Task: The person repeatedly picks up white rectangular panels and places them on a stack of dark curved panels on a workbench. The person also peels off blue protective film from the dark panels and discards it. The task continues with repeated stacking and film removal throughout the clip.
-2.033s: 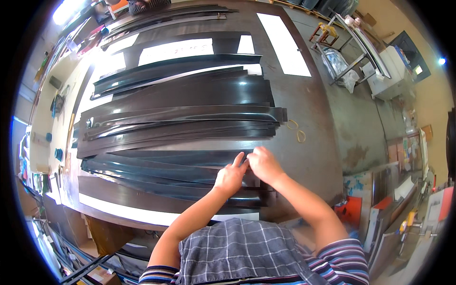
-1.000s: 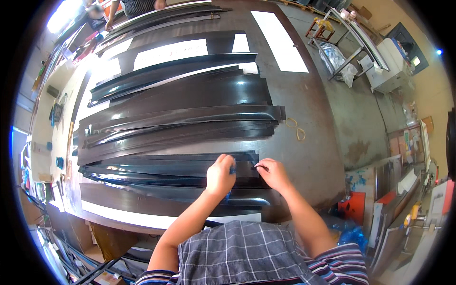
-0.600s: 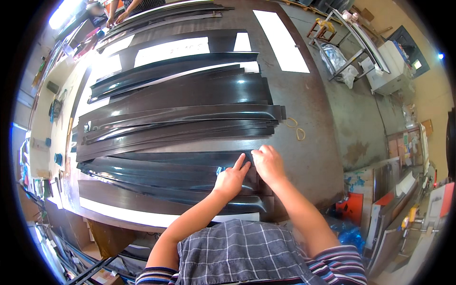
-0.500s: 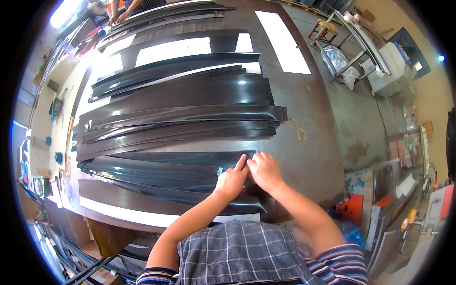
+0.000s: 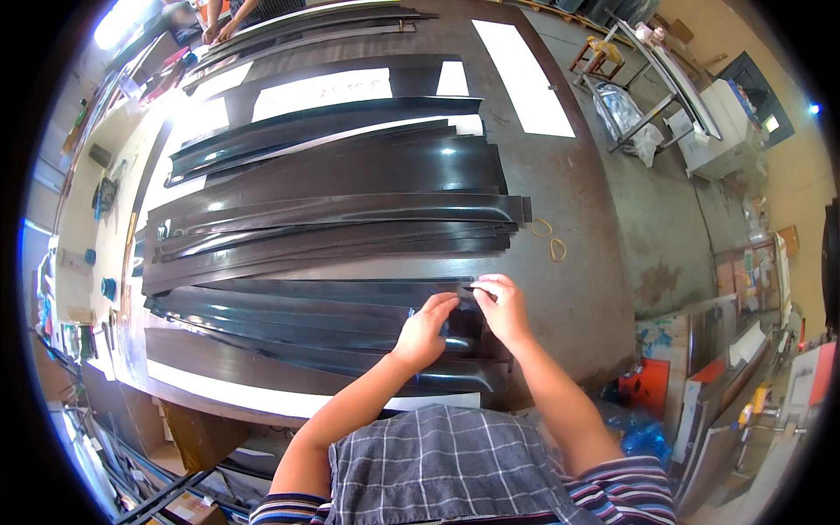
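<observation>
Several long, glossy black strips (image 5: 332, 219) lie side by side across a dark worktable (image 5: 595, 219). Both my hands are at the right end of the nearest bundle of strips (image 5: 306, 319). My left hand (image 5: 426, 328) rests on the strip end with fingers bent over it. Just to its right, my right hand (image 5: 500, 306) pinches the upper edge of the same strip end between thumb and fingers. Whether the left hand actually grips the strip is hard to tell.
Two rubber bands (image 5: 549, 238) lie on the table right of the strips. White sheets (image 5: 525, 74) lie at the far side. A metal trolley (image 5: 647, 96) stands on the floor to the right. Another person's hands (image 5: 219, 31) show at the far top left.
My hands slid slightly along the near strips' right end, spreading apart and coming back together. The strips stayed in place.
</observation>
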`<state>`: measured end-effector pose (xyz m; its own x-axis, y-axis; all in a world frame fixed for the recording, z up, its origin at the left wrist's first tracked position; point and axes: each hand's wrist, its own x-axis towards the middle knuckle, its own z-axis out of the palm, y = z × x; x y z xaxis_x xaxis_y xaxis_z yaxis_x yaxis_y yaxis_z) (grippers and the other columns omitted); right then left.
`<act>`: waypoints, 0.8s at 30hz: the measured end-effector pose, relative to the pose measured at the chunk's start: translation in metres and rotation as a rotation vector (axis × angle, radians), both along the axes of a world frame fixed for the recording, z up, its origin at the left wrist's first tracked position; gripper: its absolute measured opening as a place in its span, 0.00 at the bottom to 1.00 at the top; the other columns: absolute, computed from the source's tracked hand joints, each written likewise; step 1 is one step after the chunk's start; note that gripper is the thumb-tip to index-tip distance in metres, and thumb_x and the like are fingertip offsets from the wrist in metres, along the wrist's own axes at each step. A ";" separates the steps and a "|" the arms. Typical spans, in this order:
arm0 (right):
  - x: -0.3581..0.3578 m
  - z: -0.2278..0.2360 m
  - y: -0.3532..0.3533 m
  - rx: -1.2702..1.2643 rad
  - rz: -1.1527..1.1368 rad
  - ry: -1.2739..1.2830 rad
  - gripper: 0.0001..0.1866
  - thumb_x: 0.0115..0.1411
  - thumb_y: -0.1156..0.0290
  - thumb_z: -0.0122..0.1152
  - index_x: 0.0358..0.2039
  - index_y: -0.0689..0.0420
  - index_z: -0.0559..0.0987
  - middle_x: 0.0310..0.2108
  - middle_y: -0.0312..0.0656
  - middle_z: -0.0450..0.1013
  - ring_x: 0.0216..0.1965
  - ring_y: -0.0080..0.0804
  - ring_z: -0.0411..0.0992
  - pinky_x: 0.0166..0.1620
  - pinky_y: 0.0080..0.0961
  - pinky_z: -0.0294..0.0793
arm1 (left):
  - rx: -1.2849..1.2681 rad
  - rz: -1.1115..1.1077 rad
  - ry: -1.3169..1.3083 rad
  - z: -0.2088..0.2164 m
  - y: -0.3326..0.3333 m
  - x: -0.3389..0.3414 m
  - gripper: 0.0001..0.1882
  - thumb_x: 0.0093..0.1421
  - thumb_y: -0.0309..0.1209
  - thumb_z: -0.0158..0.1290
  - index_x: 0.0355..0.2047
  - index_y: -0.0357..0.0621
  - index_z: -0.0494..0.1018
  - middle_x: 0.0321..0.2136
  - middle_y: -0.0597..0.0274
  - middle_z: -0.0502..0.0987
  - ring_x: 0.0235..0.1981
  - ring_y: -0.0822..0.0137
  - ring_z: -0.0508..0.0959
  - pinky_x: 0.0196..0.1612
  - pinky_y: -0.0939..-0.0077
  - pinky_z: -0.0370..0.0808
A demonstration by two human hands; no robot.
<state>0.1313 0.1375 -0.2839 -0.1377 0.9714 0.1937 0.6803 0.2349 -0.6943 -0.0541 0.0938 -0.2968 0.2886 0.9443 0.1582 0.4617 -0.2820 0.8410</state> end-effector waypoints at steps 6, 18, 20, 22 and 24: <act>0.012 0.002 -0.013 -0.267 0.032 0.098 0.06 0.54 0.77 0.61 0.33 0.61 0.82 0.33 0.47 0.77 0.37 0.44 0.76 0.42 0.35 0.75 | -0.343 0.590 -0.342 0.019 0.006 -0.003 0.11 0.45 0.17 0.55 0.30 0.38 0.68 0.28 0.52 0.72 0.33 0.53 0.74 0.42 0.68 0.72; -0.002 0.000 -0.023 0.039 -0.078 -0.058 0.07 0.55 0.77 0.60 0.35 0.61 0.81 0.46 0.51 0.76 0.44 0.50 0.75 0.47 0.37 0.75 | 0.050 0.171 -0.009 0.008 0.013 0.001 0.21 0.43 0.15 0.51 0.40 0.43 0.69 0.40 0.51 0.72 0.37 0.43 0.76 0.38 0.56 0.75; -0.006 0.001 -0.029 0.050 -0.064 -0.013 0.07 0.55 0.77 0.60 0.35 0.61 0.81 0.47 0.52 0.75 0.44 0.50 0.75 0.47 0.37 0.75 | 0.020 0.172 0.002 0.008 0.015 0.004 0.27 0.43 0.14 0.51 0.47 0.43 0.68 0.45 0.50 0.71 0.41 0.43 0.76 0.41 0.57 0.76; -0.010 0.004 -0.036 0.038 -0.055 0.006 0.07 0.55 0.77 0.60 0.35 0.62 0.81 0.48 0.52 0.75 0.45 0.49 0.75 0.47 0.36 0.75 | -0.002 0.152 0.015 0.007 0.016 0.007 0.31 0.43 0.14 0.51 0.52 0.43 0.66 0.50 0.49 0.70 0.44 0.42 0.75 0.44 0.58 0.76; -0.014 0.010 -0.040 0.008 -0.047 0.003 0.08 0.55 0.77 0.60 0.36 0.62 0.81 0.50 0.52 0.74 0.46 0.47 0.76 0.49 0.33 0.75 | -0.011 0.114 0.033 0.002 0.017 0.008 0.35 0.44 0.14 0.51 0.56 0.43 0.64 0.54 0.48 0.68 0.47 0.42 0.74 0.46 0.58 0.76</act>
<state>0.1171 0.0970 -0.2735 -0.0913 0.9751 0.2020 0.6885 0.2084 -0.6947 -0.0465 0.1110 -0.2946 0.1845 0.9728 0.1401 0.5176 -0.2174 0.8275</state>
